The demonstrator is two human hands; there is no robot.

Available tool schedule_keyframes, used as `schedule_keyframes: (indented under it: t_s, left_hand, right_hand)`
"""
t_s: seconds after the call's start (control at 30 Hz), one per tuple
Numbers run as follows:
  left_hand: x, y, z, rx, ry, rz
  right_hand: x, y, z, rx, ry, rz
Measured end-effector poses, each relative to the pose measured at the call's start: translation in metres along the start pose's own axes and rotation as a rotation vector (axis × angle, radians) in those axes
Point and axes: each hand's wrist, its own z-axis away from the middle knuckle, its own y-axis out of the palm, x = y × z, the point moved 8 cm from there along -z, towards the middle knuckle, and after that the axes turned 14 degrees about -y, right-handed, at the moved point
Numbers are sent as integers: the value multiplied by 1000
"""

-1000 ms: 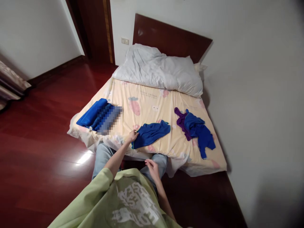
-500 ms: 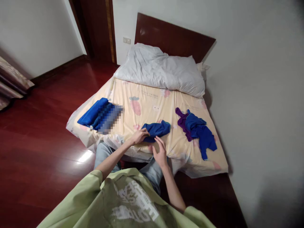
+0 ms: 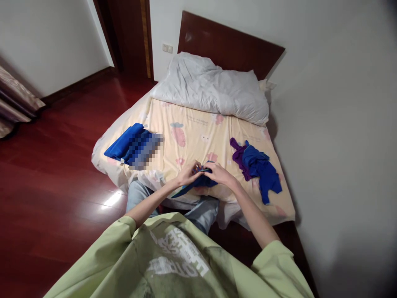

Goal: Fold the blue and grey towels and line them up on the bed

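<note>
A small blue garment (image 3: 189,188) with a green edge is bunched between my hands near the front edge of the bed. My left hand (image 3: 190,173) pinches it from the left. My right hand (image 3: 217,172) grips it from the right, fingertips close to those of the left hand. Part of the cloth hangs to the left under my left wrist; the rest shows beneath the right hand. The hands cover its middle, so its exact kind cannot be made out.
Rolled or folded blue cloths (image 3: 127,142), partly blurred, lie on the left of the bed. To the right is a loose pile of blue garments (image 3: 268,178) and a purple garment (image 3: 237,155). A white quilt (image 3: 207,85) lies across the head of the patterned sheet (image 3: 189,136).
My right hand has moved up and over to grip the cloth beside my left hand. The garment has gone from lying flat to being partly lifted and gathered.
</note>
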Motion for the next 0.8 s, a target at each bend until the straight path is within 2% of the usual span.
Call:
schedule_keyframes:
  t_s: [0.07,0.2,0.27,0.33,0.5,0.63,0.73,0.8]
  left_hand:
    - [12,5,-4,-17,-41,-29]
    - [38,20,-7,144,-68,-184]
    - [44,11,-10,114,-103,-203]
    - [39,-5,-18,24,-122,-201]
    - [-3,-48,-57,-77,-99,-241]
    - [-47,-104,-98,-208,-59,-343]
    - [-97,-134,-121,-94,89,-432]
    - [-137,-153,-128,-18,192,-519]
  right_hand:
    - [3,-26,-1,-116,-4,107]
    - [2,-76,8,-390,33,262]
    - [-1,-95,17,-512,62,324]
    - [-4,-109,25,-607,90,361]
    - [-3,-129,36,-688,131,414]
    - [-2,-147,44,-762,182,445]
    - [-10,-150,46,-790,191,347]
    - [-18,-144,44,-773,184,245]
